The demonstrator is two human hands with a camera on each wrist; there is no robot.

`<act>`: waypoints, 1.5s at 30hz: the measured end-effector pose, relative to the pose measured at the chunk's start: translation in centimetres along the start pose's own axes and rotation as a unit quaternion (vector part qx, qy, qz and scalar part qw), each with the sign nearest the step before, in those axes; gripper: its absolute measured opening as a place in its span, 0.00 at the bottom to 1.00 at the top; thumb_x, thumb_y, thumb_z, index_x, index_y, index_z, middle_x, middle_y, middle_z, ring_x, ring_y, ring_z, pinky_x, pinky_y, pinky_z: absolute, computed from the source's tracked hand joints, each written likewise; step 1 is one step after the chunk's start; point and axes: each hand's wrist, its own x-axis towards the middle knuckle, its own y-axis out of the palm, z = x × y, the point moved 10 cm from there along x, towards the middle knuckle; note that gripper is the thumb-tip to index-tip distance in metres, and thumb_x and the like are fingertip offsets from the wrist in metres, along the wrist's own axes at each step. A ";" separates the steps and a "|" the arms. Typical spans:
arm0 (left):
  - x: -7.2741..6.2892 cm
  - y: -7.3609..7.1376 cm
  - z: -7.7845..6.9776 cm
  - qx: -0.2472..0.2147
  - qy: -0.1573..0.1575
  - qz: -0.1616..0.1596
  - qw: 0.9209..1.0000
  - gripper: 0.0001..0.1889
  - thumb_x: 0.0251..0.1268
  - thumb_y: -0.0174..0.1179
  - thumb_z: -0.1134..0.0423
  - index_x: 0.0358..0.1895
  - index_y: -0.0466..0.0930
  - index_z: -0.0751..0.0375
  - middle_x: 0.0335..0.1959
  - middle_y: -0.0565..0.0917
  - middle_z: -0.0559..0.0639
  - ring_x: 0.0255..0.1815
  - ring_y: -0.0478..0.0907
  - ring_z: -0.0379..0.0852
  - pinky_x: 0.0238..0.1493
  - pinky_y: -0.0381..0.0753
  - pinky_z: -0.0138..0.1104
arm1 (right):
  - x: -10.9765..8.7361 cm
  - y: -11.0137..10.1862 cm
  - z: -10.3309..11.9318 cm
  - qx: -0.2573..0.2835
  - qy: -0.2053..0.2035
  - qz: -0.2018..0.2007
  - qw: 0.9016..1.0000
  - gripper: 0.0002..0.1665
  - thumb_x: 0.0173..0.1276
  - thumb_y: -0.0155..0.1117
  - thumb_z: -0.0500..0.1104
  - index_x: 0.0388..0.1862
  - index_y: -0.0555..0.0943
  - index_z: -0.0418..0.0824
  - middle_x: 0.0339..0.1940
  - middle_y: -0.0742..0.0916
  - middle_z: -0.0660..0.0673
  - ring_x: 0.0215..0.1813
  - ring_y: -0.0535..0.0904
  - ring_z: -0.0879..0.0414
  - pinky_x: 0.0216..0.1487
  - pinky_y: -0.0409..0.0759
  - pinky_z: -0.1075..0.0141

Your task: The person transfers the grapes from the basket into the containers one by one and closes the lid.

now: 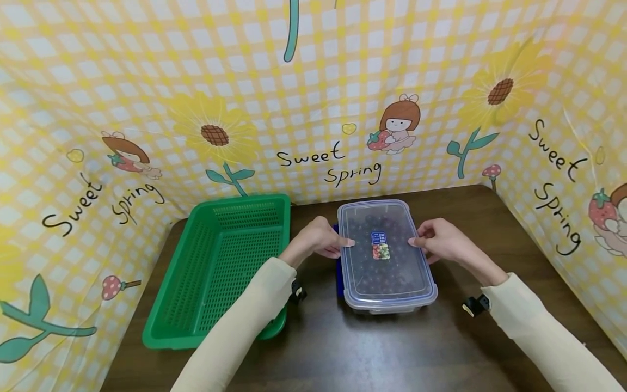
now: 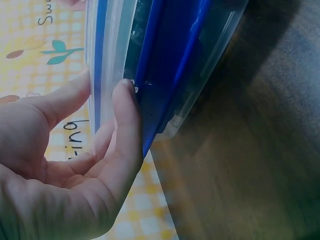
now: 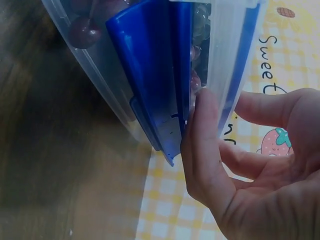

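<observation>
A clear plastic food box [image 3: 95,75] stands on the table, dark round fruits like grapes [image 3: 85,32] inside. Its see-through lid [image 1: 392,277], edged in blue and bearing a small label, lies over the top. My left hand [image 1: 320,238] pinches the lid's left edge, thumb on top and fingers below the rim. On the opposite edge my right hand [image 1: 443,239] pinches the lid in the same way. Blue locking flaps hang away from both long sides: the left flap [image 2: 172,55] and the right flap [image 3: 147,70] each slant down beside the fingertips.
A green plastic basket [image 1: 168,342] with slotted walls and no contents showing stands left of the box, close by my left forearm. The brown wooden table [image 1: 362,359] meets a yellow checked cloth [image 1: 313,120] at the back and sides.
</observation>
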 end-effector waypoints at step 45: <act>-1.9 0.1 0.7 -0.022 0.017 -0.073 0.997 0.21 0.63 0.77 0.53 0.19 0.80 0.60 0.29 0.87 0.52 0.25 0.85 0.43 0.43 0.92 0.40 | -0.2 -0.2 0.7 -0.081 -0.019 -0.009 0.996 0.20 0.79 0.63 0.48 0.51 0.83 0.29 0.35 0.87 0.40 0.28 0.83 0.55 0.35 0.90 0.54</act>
